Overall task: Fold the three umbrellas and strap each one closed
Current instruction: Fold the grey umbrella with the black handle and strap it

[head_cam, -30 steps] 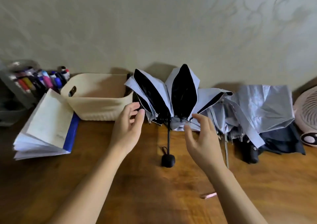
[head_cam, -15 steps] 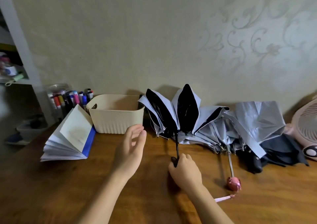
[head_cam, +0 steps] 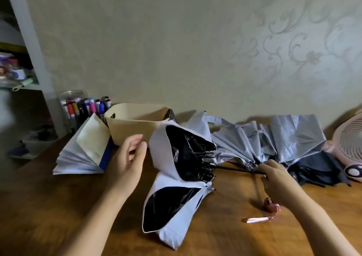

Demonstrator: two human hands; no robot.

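Note:
A pale blue umbrella with a black lining (head_cam: 176, 179) lies on its side on the wooden table, canopy loose and pointing left, thin black shaft running right. My right hand (head_cam: 278, 179) grips the handle end of that shaft. My left hand (head_cam: 127, 161) hovers with relaxed fingers just left of the canopy, touching nothing. Behind, a second silvery-blue umbrella (head_cam: 274, 140) lies unfolded against the wall, its pink handle (head_cam: 271, 204) and pink wrist strap (head_cam: 256, 219) near my right wrist. A dark navy umbrella (head_cam: 317, 169) lies crumpled under it at the right.
A cream plastic basket (head_cam: 133, 124) stands at the back, with an open booklet (head_cam: 86, 152) and a jar of markers (head_cam: 78, 107) to its left. A pink fan (head_cam: 350, 144) sits at the right edge. A white shelf (head_cam: 25, 59) rises at the far left.
My right hand took hold of the black handle and swung it rightwards, tipping the blue umbrella from upright onto its side. The left hand stayed near the canopy.

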